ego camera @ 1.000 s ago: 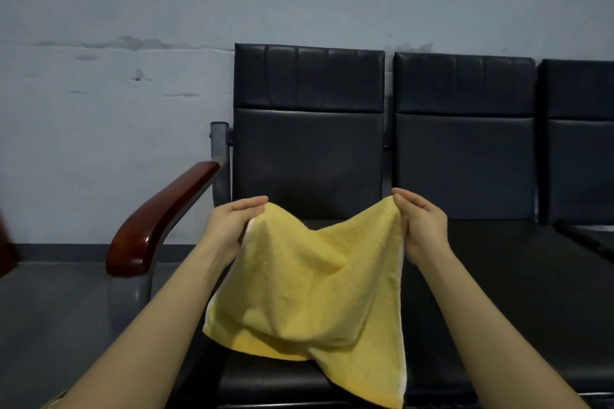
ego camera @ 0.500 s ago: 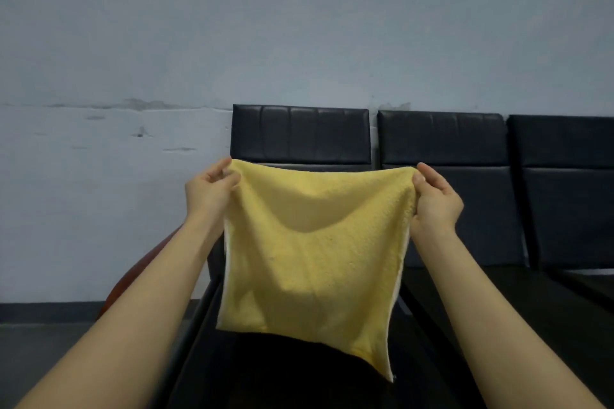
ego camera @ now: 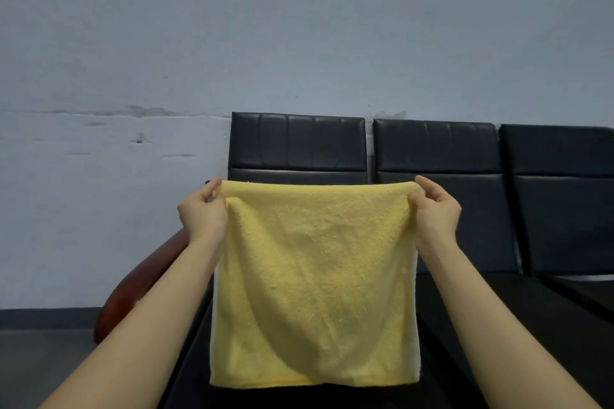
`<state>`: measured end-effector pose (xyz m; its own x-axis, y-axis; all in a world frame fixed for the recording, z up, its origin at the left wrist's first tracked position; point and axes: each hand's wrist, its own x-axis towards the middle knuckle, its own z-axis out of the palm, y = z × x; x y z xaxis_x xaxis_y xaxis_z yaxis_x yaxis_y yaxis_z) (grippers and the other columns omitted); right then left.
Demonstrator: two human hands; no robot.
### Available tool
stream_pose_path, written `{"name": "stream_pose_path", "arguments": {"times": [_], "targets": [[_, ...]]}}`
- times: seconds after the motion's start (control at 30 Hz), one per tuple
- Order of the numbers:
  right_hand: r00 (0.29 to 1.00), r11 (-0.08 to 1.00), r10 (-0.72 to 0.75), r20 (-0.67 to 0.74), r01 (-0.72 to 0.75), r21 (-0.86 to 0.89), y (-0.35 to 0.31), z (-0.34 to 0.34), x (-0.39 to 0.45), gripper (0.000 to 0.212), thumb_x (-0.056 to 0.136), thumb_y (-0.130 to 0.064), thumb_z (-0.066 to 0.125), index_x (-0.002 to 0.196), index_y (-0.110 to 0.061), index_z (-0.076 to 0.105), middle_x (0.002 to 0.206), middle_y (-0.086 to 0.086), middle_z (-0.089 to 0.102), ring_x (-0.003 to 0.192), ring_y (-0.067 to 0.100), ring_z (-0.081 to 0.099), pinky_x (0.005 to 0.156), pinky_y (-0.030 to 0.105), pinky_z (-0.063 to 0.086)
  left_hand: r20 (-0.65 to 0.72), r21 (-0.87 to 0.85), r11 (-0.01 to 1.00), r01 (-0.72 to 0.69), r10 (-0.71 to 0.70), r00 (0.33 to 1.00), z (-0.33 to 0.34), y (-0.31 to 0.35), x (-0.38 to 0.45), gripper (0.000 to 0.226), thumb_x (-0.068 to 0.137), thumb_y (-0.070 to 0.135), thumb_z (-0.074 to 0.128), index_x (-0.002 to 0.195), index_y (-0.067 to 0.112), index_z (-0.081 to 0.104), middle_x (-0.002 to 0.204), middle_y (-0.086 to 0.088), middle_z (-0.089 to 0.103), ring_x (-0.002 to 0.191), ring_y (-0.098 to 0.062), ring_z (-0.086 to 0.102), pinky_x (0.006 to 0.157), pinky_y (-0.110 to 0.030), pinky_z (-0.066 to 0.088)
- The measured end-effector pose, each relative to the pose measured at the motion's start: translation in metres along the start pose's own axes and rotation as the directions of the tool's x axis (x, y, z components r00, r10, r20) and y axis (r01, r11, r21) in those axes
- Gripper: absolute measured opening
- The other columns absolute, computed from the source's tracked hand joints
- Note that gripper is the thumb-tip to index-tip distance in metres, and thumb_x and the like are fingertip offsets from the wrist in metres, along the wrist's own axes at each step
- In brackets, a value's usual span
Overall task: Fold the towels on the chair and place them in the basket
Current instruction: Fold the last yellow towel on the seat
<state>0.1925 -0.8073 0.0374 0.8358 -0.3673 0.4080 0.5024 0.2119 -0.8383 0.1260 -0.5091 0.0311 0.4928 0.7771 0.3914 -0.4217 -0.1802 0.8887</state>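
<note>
A yellow towel (ego camera: pixel 315 282) with white side edges hangs flat and square in the air in front of the black chair (ego camera: pixel 299 143). My left hand (ego camera: pixel 202 212) pinches its top left corner and my right hand (ego camera: pixel 435 209) pinches its top right corner. The top edge is stretched straight between them. The towel hides most of the seat below it. No basket is in view.
The chair is the left seat of a row of black padded seats (ego camera: pixel 438 149) against a pale wall (ego camera: pixel 299 26). A reddish wooden armrest (ego camera: pixel 133 292) sticks out at the left, partly behind my left forearm. Grey floor (ego camera: pixel 40 362) lies lower left.
Both hands rose and moved apart, lifting the towel off the seat. It went from sagging and crumpled to hanging flat with a taut top edge.
</note>
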Motion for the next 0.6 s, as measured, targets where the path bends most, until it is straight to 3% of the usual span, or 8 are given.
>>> {"name": "stream_pose_path", "arguments": {"times": [0.07, 0.23, 0.4, 0.53, 0.6], "targets": [[0.997, 0.993, -0.053, 0.05, 0.058, -0.1, 0.004, -0.002, -0.001, 0.035, 0.092, -0.003, 0.057, 0.126, -0.012, 0.059, 0.118, 0.0, 0.061, 0.105, 0.009, 0.056, 0.082, 0.018, 0.044, -0.024, 0.021, 1.0, -0.007, 0.007, 1.0, -0.001, -0.002, -0.003, 0.035, 0.091, 0.002, 0.054, 0.123, 0.012, 0.063, 0.129, -0.004, 0.061, 0.123, -0.018, 0.053, 0.107, -0.034, 0.042], [0.99, 0.939, -0.098, 0.096, 0.124, -0.321, 0.017, -0.004, -0.003, 0.031, 0.091, -0.009, 0.061, 0.122, -0.011, 0.062, 0.11, -0.003, 0.062, 0.104, 0.013, 0.057, 0.095, 0.032, 0.048, 0.009, 0.236, 0.97, -0.058, 0.058, 0.998, -0.005, -0.006, -0.006, 0.037, 0.093, 0.008, 0.055, 0.13, 0.006, 0.057, 0.132, -0.009, 0.058, 0.125, -0.024, 0.051, 0.107, -0.033, 0.037], [0.984, 0.883, -0.13, 0.125, 0.172, -0.436, 0.035, -0.012, -0.012, 0.011, 0.091, -0.014, 0.063, 0.099, -0.012, 0.07, 0.087, -0.007, 0.063, 0.087, 0.009, 0.059, 0.083, 0.029, 0.049, 0.087, 0.488, 0.856, -0.171, 0.147, 0.985, -0.016, -0.03, -0.002, 0.022, 0.093, 0.017, 0.058, 0.107, 0.006, 0.07, 0.109, -0.012, 0.067, 0.105, -0.029, 0.06, 0.094, -0.039, 0.045], [0.985, 0.818, -0.131, 0.112, 0.171, -0.549, 0.052, -0.016, -0.016, 0.009, 0.091, -0.02, 0.064, 0.095, -0.013, 0.069, 0.108, 0.0, 0.051, 0.091, 0.01, 0.05, 0.077, 0.025, 0.039, 0.067, 0.635, 0.752, -0.175, 0.172, 0.983, -0.021, -0.048, -0.005, 0.015, 0.092, 0.025, 0.06, 0.094, 0.013, 0.069, 0.107, -0.006, 0.051, 0.099, -0.027, 0.052, 0.089, -0.041, 0.042], [0.988, 0.803, -0.114, 0.104, 0.153, -0.576, 0.061, -0.018, -0.017, 0.011, 0.091, -0.02, 0.064, 0.096, -0.012, 0.069, 0.111, 0.002, 0.048, 0.087, 0.006, 0.047, 0.075, 0.022, 0.037, 0.081, 0.635, 0.759, -0.145, 0.122, 0.989, -0.022, -0.057, -0.006, 0.013, 0.092, 0.024, 0.058, 0.092, 0.014, 0.067, 0.105, -0.001, 0.048, 0.089, -0.024, 0.053, 0.081, -0.041, 0.047]]}}
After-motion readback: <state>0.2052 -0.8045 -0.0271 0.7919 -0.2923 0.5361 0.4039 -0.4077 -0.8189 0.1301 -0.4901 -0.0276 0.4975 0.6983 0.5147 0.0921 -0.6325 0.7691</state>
